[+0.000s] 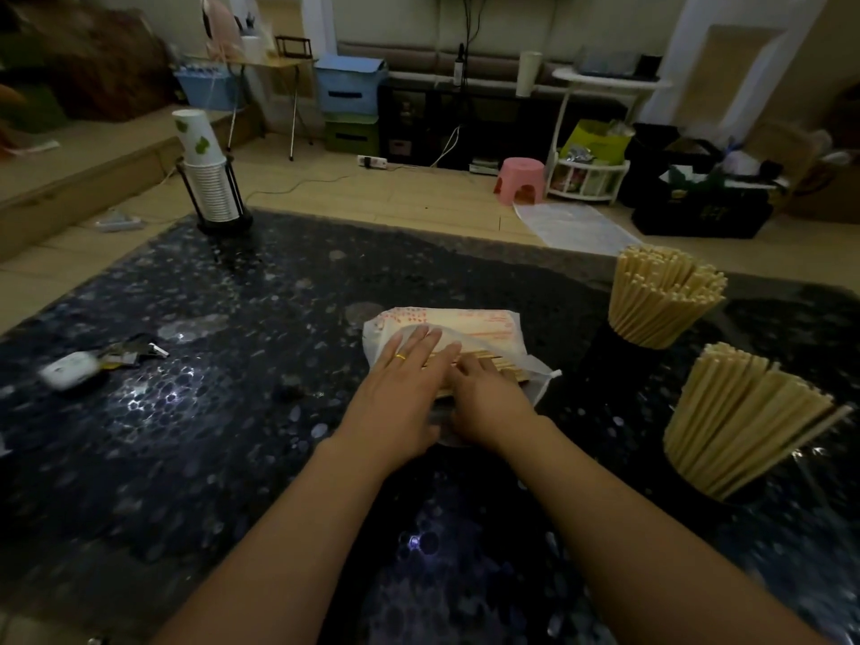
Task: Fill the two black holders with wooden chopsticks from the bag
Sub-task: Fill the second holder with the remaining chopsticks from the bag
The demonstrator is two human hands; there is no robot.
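A white plastic bag (470, 325) with red print lies on the dark table, with wooden chopsticks (500, 363) showing at its open near end. My left hand (400, 388) lies flat on the bag with straight fingers. My right hand (488, 402) is beside it at the bag's opening, fingers curled onto the chopsticks. At the right stand two black holders, the far one (609, 360) and the near one (749, 498), each packed with upright chopstick bundles (661, 295) (744, 421).
A black rack of stacked paper cups (211, 179) stands at the table's far left. A small white device and keys (93, 360) lie at the left. The speckled dark tabletop (232, 412) stretches wide. Behind the table are the floor, a pink stool (520, 179) and crates.
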